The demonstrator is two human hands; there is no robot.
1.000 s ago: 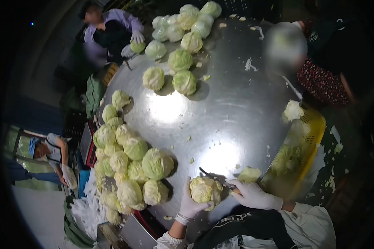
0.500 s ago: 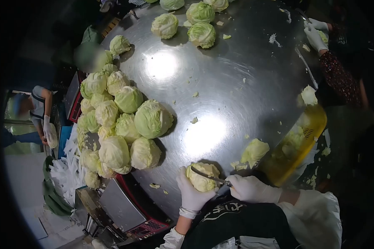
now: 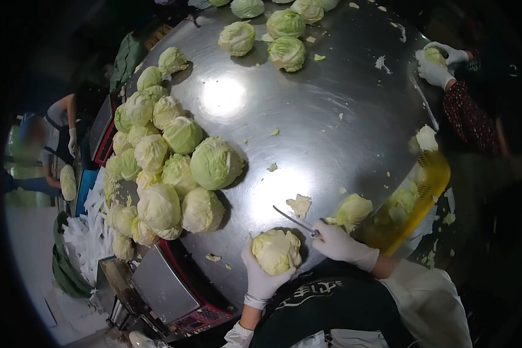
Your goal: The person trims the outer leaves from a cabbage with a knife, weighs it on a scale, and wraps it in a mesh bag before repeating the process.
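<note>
My left hand (image 3: 262, 282), in a white glove, is closed round the lower left side of a pale cabbage (image 3: 276, 253) at the near edge of the metal table (image 3: 325, 139). My right hand (image 3: 339, 240), gloved too, grips the handle of a curved knife (image 3: 293, 220). Its blade points up and left, above the cabbage and apart from it. Just past the blade lies a cut-off cabbage leaf (image 3: 299, 205). More trimmed leaves (image 3: 352, 211) lie to the right of my right hand.
Many cabbages (image 3: 182, 134) are piled on the left; several more (image 3: 286, 53) sit at the far end. A yellow basket (image 3: 441, 177) with leaves stands at the right edge. A scale (image 3: 167, 284) is at lower left. A co-worker's gloved hands (image 3: 438, 66) hold a cabbage at upper right.
The knife has come off the cabbage and moved up with my right hand. A cut leaf now lies on the table beyond it. The co-worker at left has let one arm drop.
</note>
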